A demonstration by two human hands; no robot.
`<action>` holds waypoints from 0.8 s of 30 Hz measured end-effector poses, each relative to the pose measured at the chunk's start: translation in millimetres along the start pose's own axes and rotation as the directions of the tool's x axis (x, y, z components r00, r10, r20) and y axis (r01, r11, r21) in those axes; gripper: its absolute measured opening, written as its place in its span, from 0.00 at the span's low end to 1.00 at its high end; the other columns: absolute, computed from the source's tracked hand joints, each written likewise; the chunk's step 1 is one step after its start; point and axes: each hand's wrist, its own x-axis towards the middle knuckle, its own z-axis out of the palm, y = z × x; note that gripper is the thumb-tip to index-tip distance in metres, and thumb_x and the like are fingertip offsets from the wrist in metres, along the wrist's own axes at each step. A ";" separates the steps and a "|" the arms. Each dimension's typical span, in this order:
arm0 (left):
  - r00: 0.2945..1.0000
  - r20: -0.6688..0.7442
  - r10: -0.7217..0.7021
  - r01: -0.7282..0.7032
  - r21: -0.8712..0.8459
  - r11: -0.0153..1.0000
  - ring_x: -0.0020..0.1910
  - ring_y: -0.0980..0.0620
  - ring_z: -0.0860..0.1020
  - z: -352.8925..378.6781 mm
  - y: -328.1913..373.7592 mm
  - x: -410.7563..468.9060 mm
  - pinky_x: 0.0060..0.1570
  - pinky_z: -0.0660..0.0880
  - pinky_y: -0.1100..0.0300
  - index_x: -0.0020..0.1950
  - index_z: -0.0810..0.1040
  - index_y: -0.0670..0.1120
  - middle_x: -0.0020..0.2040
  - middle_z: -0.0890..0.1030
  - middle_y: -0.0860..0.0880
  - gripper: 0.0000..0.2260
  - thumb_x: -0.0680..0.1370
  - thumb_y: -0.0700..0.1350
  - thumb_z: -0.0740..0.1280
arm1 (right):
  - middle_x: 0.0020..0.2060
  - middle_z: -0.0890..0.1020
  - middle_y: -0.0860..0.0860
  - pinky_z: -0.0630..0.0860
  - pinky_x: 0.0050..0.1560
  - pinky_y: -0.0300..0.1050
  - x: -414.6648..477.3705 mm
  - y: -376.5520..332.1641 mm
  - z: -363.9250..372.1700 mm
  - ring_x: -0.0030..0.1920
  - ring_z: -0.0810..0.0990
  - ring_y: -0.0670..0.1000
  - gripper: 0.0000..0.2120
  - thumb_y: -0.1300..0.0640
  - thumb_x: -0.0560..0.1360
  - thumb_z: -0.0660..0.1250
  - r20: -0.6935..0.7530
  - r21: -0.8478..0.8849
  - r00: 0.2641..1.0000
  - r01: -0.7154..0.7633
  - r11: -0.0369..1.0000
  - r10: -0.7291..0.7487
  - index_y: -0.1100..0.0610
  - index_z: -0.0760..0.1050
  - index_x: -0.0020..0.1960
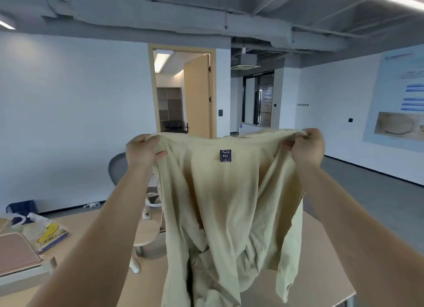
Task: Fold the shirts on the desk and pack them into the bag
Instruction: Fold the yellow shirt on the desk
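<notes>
Above the table (146, 290), head view: a pale khaki shirt (220, 203) is held up in the air and spread wide, with its lower part bunched on the tabletop.
Left hand (143, 151): closed on the top edge of the shirt at one shoulder, thumb on the near side.
Right hand (307, 148): closed on the opposite shoulder, so the cloth is pulled taut between the two.
Size label (225, 155): seen at the neck, which suggests the inside of the back is faced.
Step in hand: judged to be the shaking-out before folding; no fold has been made.
Next move: the shirt would need to be lowered flat on the table and its sleeves straightened.
Plastic bag (50, 233): lies near the table's left edge, possibly the bag meant.
Hidden: the hem is cut off by the frame, the sleeves are lost in the folds, and no other shirts can be made out.
</notes>
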 end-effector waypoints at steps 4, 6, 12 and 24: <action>0.995 0.018 0.103 -0.104 0.049 0.993 0.39 0.56 0.77 5.6 37.4 1.9 0.35 0.79 0.68 0.42 0.78 0.43 0.39 0.74 0.51 0.04 0.76 0.37 0.71 | 0.45 0.78 0.51 0.70 0.41 0.41 11.6 -31.2 -5.9 0.45 0.75 0.53 0.06 0.60 0.80 0.56 -0.015 -0.048 0.996 0.086 0.995 -0.087 0.53 0.71 0.51; 0.997 0.003 0.080 -0.080 0.027 0.996 0.40 0.53 0.77 7.2 41.2 7.3 0.43 0.83 0.57 0.38 0.77 0.44 0.37 0.74 0.51 0.07 0.76 0.39 0.72 | 0.46 0.77 0.50 0.70 0.43 0.41 18.8 -36.9 -4.3 0.46 0.74 0.52 0.05 0.60 0.80 0.56 -0.012 -0.068 0.994 0.107 0.992 -0.108 0.53 0.70 0.51; 0.992 0.002 0.125 -0.121 0.245 0.962 0.36 0.50 0.75 11.0 -0.7 27.1 0.44 0.83 0.51 0.39 0.77 0.46 0.36 0.73 0.46 0.04 0.73 0.41 0.69 | 0.47 0.78 0.50 0.71 0.47 0.44 33.7 1.4 15.0 0.47 0.75 0.52 0.04 0.60 0.79 0.58 0.032 -0.123 0.997 0.073 0.990 -0.070 0.53 0.71 0.51; 0.998 -0.046 -0.041 0.062 0.664 0.745 0.33 0.44 0.74 38.6 -182.9 112.7 0.36 0.71 0.53 0.27 0.70 0.49 0.27 0.70 0.50 0.12 0.70 0.43 0.67 | 0.44 0.78 0.49 0.69 0.39 0.43 75.6 168.8 120.9 0.44 0.75 0.52 0.05 0.61 0.77 0.61 0.244 -0.277 0.967 -0.001 0.961 0.071 0.53 0.73 0.49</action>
